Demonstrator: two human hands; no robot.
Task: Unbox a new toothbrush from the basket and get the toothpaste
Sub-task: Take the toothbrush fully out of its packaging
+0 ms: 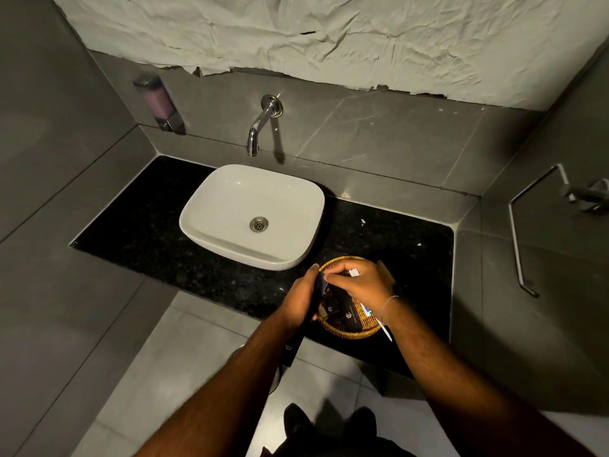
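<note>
A round wicker basket [349,335] sits on the black counter [184,258], right of the sink. My left hand [301,300] grips a long dark toothbrush box [294,344] that slants down past the counter's edge. My right hand [359,283] hovers over the basket, its fingertips pinching at the box's upper end. A white toothbrush [386,331] runs through that hand, one end showing by the knuckles and the other below the wrist. Inside the basket lie dark boxes [348,316] and a small white, blue and green item [368,311], perhaps the toothpaste.
A white vessel sink [204,239] stands at the counter's middle under a chrome wall spout [253,136]. A soap dispenser [158,102] hangs on the left, a metal towel bar [517,245] on the right wall. My dark shoes [329,423] stand on the grey tiled floor.
</note>
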